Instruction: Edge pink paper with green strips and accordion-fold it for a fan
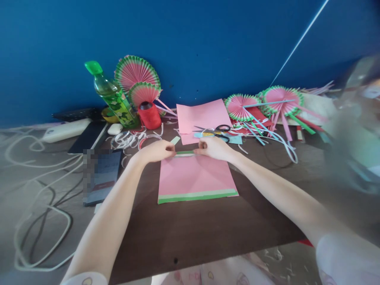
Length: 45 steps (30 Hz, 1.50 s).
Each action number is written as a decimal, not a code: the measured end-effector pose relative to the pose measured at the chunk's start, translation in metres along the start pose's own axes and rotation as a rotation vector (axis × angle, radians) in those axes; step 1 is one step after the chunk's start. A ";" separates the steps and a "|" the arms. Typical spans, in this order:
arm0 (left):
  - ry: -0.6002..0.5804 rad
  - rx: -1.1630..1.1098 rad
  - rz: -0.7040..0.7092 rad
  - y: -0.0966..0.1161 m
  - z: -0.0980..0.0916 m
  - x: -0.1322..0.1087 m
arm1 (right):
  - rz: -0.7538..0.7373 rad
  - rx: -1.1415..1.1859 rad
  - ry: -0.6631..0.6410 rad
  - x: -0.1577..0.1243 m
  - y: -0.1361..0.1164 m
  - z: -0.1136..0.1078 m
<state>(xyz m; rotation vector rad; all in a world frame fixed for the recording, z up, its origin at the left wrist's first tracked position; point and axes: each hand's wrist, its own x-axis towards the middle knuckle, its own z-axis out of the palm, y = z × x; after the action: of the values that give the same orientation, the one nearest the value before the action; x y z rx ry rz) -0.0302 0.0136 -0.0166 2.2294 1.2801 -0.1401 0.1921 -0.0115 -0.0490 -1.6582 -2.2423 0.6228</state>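
A pink paper sheet (194,174) lies flat on the dark brown table, with light and dark green bands (197,196) along its near edge. At its far edge a green paper strip (184,152) runs between my hands. My left hand (157,151) pinches the strip near its left end, and a pale green tip (175,139) sticks out beyond the fingers. My right hand (214,148) has its thumb and fingers pinched on the strip further right. Just behind the right hand lie black-handled scissors (222,128), partly over a light blue paper piece (236,139).
Pink-and-green folded paper fans (137,73) lean on the blue wall beside a green-capped bottle (114,97) and a red thread spool (149,115). More fans (242,107) lie at right. Another pink sheet (203,114) is behind. Phones (103,178) and white cables (63,237) lie left.
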 end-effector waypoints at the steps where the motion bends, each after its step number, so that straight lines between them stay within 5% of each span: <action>1: -0.002 0.002 -0.004 0.000 0.000 0.000 | 0.003 -0.007 0.005 0.000 0.000 0.001; 45: 0.003 0.005 -0.029 0.004 -0.001 -0.002 | 0.045 -0.116 0.027 -0.002 -0.006 0.004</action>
<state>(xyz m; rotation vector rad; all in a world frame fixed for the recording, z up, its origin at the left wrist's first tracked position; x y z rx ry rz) -0.0281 0.0112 -0.0132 2.2165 1.3149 -0.1508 0.1863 -0.0154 -0.0493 -1.7650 -2.2675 0.4857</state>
